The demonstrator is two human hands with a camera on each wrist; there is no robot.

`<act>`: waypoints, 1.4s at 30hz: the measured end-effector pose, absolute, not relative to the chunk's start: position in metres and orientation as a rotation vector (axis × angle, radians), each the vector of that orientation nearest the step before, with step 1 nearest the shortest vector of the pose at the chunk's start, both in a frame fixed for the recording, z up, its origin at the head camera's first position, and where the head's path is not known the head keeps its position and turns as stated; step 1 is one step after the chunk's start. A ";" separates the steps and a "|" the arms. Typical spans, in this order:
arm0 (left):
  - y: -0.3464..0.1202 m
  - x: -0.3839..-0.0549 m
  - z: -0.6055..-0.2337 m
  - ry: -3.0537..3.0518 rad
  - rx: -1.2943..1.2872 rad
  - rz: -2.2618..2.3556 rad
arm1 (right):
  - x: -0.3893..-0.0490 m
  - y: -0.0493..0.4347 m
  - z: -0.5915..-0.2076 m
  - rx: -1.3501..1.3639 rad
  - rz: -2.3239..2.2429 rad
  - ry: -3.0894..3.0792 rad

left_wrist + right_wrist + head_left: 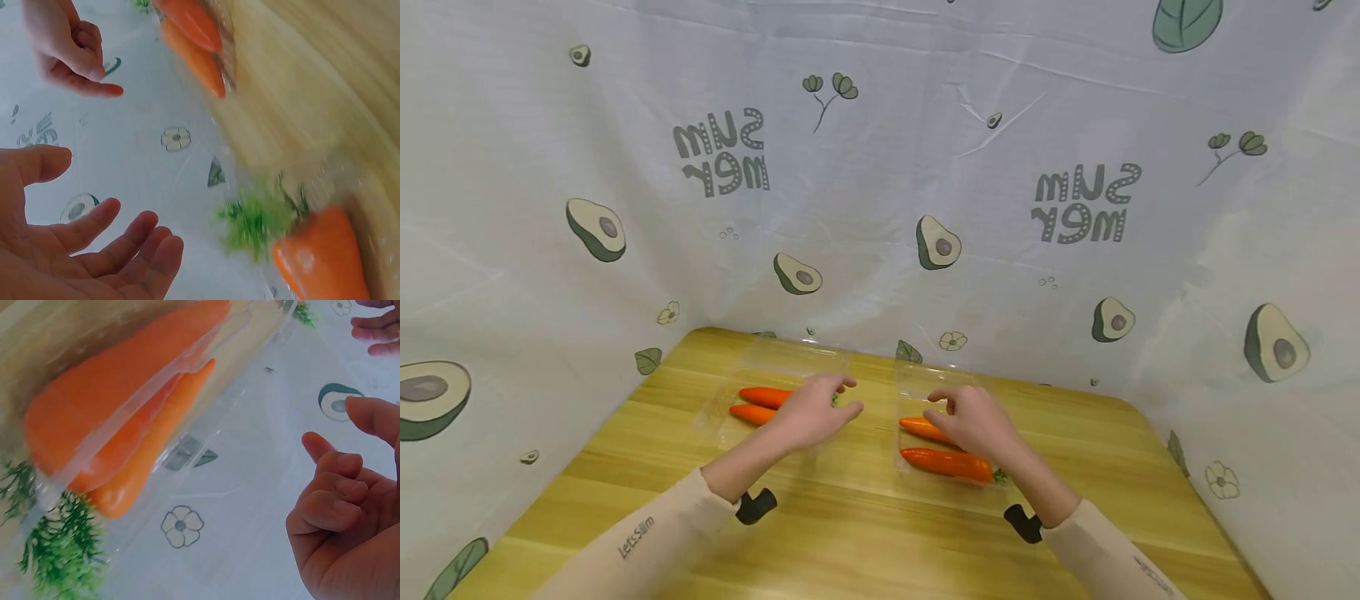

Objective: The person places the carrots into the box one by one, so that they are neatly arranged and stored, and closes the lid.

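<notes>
My left hand (816, 410) hovers above a clear plastic box (793, 354) on the left, its fingers loosely bent and holding nothing. Inside that box lie two orange carrots, an upper carrot (763, 397) and a lower carrot (749, 413), partly hidden by the hand. Over a second clear box (917, 379) hangs my right hand (976, 421), also holding nothing, with its fingers more bent. This box contains a lighter orange carrot (919, 428) and a redder carrot (946, 463). Green leafy tops (69, 550) show on its carrots in the right wrist view.
The boxes stand side by side on a wood-grain table (850, 533), with a gap between them. A white curtain (865, 200) printed with avocados surrounds the back and sides of the table. Dark straps with small black devices (756, 506) sit at both wrists.
</notes>
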State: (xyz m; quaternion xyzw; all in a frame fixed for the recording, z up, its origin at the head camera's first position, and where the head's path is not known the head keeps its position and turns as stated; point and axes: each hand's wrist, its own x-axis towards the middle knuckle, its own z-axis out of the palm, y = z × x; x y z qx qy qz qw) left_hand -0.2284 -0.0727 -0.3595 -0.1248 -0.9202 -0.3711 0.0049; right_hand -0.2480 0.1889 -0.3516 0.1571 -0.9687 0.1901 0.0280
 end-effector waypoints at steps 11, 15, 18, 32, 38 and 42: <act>-0.127 -0.243 -0.352 -2.898 -0.315 -1.076 | -0.266 0.164 -0.348 0.547 0.683 -3.008; -0.145 -0.249 -0.352 -2.921 -0.280 -1.036 | -0.272 0.156 -0.346 0.550 0.725 -3.018; -0.158 -0.253 -0.351 -2.936 -0.270 -1.036 | -0.275 0.149 -0.345 0.569 0.712 -3.009; -0.202 -0.281 -0.341 -3.006 -0.233 -1.118 | -0.298 0.116 -0.351 0.556 0.641 -3.025; -0.215 -0.293 -0.342 -3.018 -0.194 -1.116 | -0.306 0.104 -0.355 0.542 0.638 -3.041; -0.223 -0.299 -0.345 -3.025 -0.176 -1.105 | -0.311 0.096 -0.355 0.563 0.657 -3.046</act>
